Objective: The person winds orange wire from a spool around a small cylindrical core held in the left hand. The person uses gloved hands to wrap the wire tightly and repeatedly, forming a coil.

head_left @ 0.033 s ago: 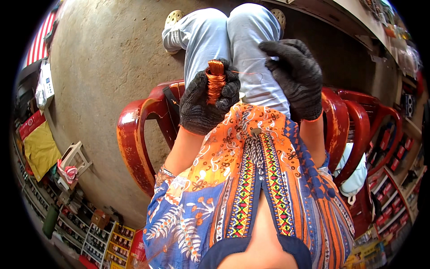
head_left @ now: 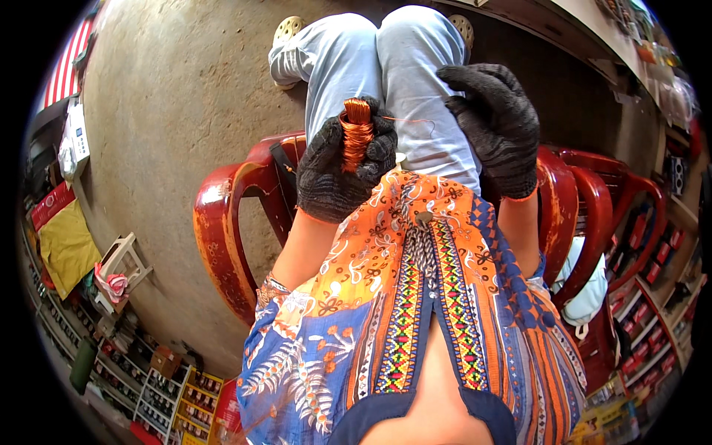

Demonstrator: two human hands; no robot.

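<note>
A bundle of copper wire (head_left: 357, 137), wound tightly round its middle with its strands standing up in a brush-like end, is upright above my lap. My left hand (head_left: 332, 172), in a black knitted glove, is closed round it. One loose wire end (head_left: 415, 121) sticks out to the right over my jeans and curls at its tip. Off to the right, my right hand (head_left: 495, 122), gloved the same way, hovers beside my knee. Its fingers are curved, with the forefinger and thumb apart, and nothing shows between them.
Red plastic chair arms (head_left: 222, 222) flank me on both sides. At the left on the concrete floor stand a small pale stool (head_left: 122, 267) and a yellow cloth (head_left: 67, 245). Racks of small goods (head_left: 196, 404) line the lower left, with more shelves (head_left: 645, 334) at the right.
My right hand has shifted slightly to the right, away from the loose wire end. My left hand and the copper bundle stay in place.
</note>
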